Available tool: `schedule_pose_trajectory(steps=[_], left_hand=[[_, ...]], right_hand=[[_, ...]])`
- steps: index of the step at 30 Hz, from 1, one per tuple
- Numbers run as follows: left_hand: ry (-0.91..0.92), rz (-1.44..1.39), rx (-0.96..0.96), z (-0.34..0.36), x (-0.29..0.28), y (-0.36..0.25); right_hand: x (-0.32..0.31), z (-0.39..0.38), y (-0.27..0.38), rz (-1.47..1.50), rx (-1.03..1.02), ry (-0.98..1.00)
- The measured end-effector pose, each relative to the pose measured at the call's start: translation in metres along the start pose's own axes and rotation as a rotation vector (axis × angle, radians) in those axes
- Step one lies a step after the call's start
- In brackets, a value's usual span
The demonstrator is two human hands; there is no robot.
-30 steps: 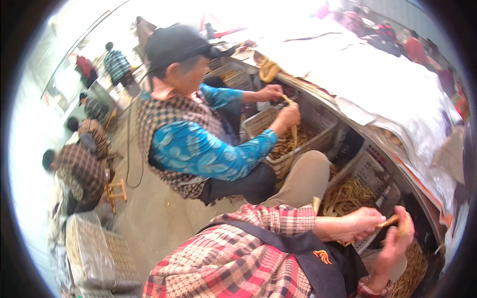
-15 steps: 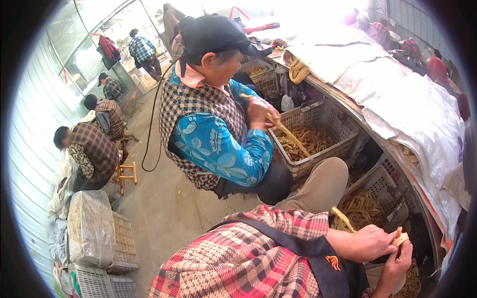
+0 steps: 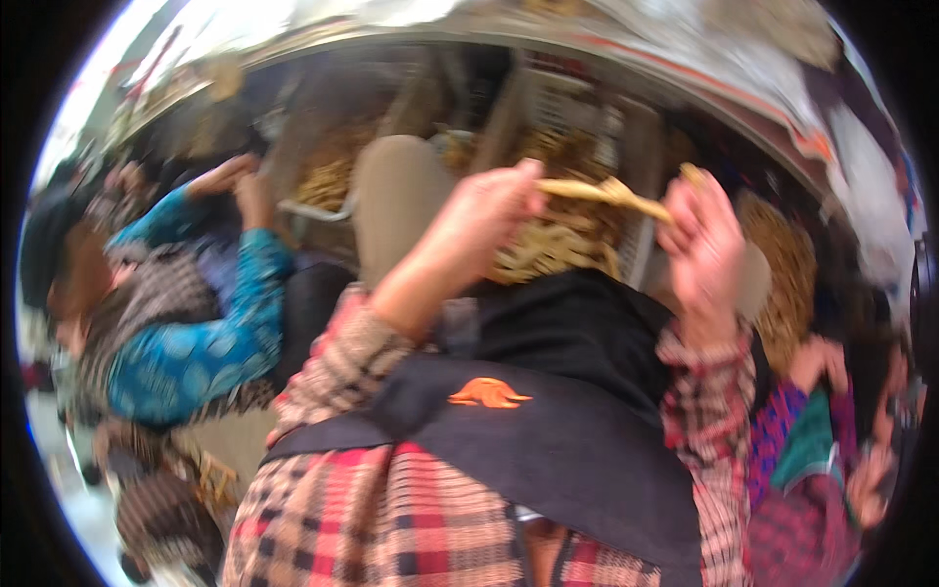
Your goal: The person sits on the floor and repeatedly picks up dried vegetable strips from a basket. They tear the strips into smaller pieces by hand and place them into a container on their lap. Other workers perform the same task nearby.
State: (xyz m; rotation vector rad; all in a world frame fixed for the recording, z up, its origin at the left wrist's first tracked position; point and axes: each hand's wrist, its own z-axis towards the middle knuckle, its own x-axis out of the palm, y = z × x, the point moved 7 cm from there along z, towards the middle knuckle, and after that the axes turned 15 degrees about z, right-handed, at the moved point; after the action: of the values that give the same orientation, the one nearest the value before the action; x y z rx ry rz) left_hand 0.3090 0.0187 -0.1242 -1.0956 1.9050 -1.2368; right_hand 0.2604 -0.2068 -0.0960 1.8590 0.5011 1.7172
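Observation:
My left hand (image 3: 492, 210), slightly blurred, grips the left end of a knotted tan strip (image 3: 597, 191) that stretches sideways in front of me. My right hand (image 3: 699, 235) holds its other end, fingers curled, with a short tan tip showing above them. Beneath the strip is a plastic crate (image 3: 641, 249) of similar pale strips, partly hidden by my black apron (image 3: 572, 328) and hands. My plaid sleeves and trousered knee (image 3: 396, 196) are around them.
A co-worker (image 3: 186, 352) in blue sleeves sits at left beside another crate (image 3: 328, 210). A co-worker in purple sleeves (image 3: 782, 440) works at right near a pile of tan pieces (image 3: 782, 313). A covered table edge (image 3: 655, 59) arches above the crates; more people sit behind.
The view has turned right and down onto my lap and crates. My hands have risen and moved apart, stretching the strip between them. The blue-sleeved co-worker now appears further left.

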Motion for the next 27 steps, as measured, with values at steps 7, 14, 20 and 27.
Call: schedule_pose_trajectory(steps=[7,14,20,27], left_hand=[[0.263,0.518,0.309,0.037,0.051,-0.045],[-0.052,0.626,0.445,0.103,0.021,-0.060],[-0.072,0.610,0.301,0.168,-0.004,-0.001],[0.250,-0.116,0.089,0.064,0.020,-0.025]], right_hand=[[0.015,0.037,-0.015,-0.156,0.026,-0.011],[0.003,0.093,-0.006,-0.293,-0.079,-0.069],[-0.059,0.116,-0.023,-0.363,-0.028,-0.388],[-0.023,0.084,-0.008,-0.881,-0.184,0.014]])
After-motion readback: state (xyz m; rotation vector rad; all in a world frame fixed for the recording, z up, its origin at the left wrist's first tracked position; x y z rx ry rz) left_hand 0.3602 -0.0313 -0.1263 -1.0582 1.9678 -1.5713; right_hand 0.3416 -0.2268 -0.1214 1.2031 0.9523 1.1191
